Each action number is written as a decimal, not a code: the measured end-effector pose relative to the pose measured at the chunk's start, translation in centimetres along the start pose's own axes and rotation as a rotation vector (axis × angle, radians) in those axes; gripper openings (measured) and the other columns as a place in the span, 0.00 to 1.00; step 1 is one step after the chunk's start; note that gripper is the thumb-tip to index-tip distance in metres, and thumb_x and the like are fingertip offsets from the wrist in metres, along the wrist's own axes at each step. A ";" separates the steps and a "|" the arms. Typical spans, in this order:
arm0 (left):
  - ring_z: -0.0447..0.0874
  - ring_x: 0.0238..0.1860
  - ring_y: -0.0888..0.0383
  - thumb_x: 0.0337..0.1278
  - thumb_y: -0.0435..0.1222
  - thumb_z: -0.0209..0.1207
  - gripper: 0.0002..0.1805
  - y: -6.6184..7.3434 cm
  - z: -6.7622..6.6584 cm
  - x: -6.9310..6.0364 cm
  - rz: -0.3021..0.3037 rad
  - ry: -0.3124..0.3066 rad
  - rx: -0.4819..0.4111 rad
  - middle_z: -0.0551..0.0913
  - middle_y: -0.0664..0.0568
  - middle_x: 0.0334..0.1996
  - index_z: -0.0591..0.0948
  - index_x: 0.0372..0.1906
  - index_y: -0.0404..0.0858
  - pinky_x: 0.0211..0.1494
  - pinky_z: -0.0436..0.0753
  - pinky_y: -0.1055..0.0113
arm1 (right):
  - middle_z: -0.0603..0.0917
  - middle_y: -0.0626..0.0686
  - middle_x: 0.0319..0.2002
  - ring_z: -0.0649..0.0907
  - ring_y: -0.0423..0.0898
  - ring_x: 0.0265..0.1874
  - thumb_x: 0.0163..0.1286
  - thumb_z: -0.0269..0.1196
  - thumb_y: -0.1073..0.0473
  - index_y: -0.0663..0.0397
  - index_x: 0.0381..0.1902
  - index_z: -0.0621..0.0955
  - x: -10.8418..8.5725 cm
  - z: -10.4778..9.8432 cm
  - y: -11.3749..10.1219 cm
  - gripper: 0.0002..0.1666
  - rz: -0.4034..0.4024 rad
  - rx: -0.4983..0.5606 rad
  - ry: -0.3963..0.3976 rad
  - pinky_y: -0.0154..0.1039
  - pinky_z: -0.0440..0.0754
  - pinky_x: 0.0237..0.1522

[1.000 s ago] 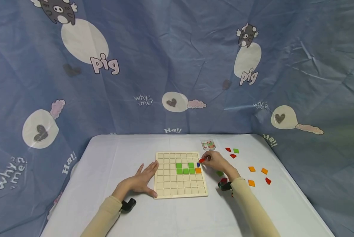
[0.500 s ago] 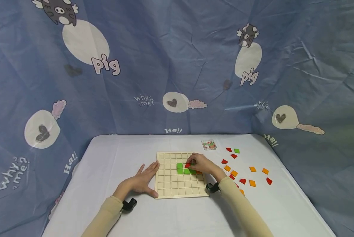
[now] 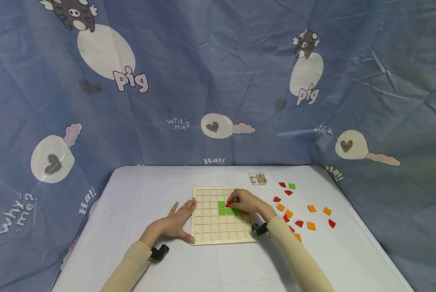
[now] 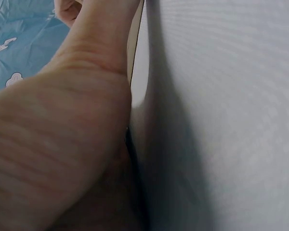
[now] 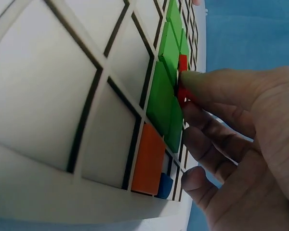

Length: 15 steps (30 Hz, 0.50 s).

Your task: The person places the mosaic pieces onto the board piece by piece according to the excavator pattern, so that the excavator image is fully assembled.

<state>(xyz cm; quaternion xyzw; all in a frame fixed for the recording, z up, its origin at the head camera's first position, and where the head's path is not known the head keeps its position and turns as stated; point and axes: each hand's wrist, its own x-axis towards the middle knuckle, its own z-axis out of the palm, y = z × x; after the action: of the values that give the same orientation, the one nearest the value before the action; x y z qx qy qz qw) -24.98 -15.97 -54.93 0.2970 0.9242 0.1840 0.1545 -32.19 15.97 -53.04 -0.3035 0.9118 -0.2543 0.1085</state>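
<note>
A wooden grid board [image 3: 221,235] lies on the white table. My left hand [image 3: 174,224] rests flat at its left edge, fingers spread, thumb at the lower left corner. Over the board's upper right part, my right hand [image 3: 248,201] pinches a red quarter-round piece [image 3: 229,205] between thumb and fingers, just right of a green square [image 3: 222,204]. In the right wrist view the red piece [image 5: 183,79] stands beside green squares [image 5: 160,98]; an orange square [image 5: 148,161] and a blue piece [image 5: 165,186] sit near the board's edge.
Right of the board lie several loose red pieces [image 3: 299,223], several orange squares [image 3: 311,226] and a green square [image 3: 292,186]. A small patterned card [image 3: 257,178] lies behind the board's right corner. A patterned blue cloth [image 3: 218,150] hangs behind the table.
My right hand has moved left from the board's right edge with the red piece, over the gap between green squares, shifting only slightly of late. My left hand stays at the board's left edge.
</note>
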 end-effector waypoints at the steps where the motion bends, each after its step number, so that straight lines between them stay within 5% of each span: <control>1: 0.33 0.79 0.47 0.29 0.70 0.66 0.75 0.0 0.0 0.0 0.001 0.001 -0.001 0.36 0.45 0.78 0.41 0.77 0.36 0.76 0.30 0.40 | 0.82 0.45 0.44 0.80 0.42 0.46 0.65 0.65 0.58 0.47 0.43 0.85 0.0 0.0 0.0 0.08 -0.001 0.006 -0.001 0.39 0.79 0.49; 15: 0.34 0.78 0.45 0.32 0.69 0.66 0.74 -0.1 -0.1 0.1 0.022 0.001 -0.001 0.37 0.42 0.78 0.40 0.76 0.33 0.75 0.31 0.38 | 0.82 0.43 0.41 0.80 0.41 0.45 0.64 0.67 0.60 0.45 0.40 0.84 0.2 -0.1 0.0 0.07 0.022 0.010 0.018 0.40 0.80 0.50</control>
<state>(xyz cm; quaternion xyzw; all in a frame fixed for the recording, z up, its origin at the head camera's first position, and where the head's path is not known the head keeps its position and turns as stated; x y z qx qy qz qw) -25.15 -15.96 -54.93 0.3072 0.9207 0.1861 0.1523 -32.37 15.85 -52.98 -0.2907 0.9148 -0.2603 0.1046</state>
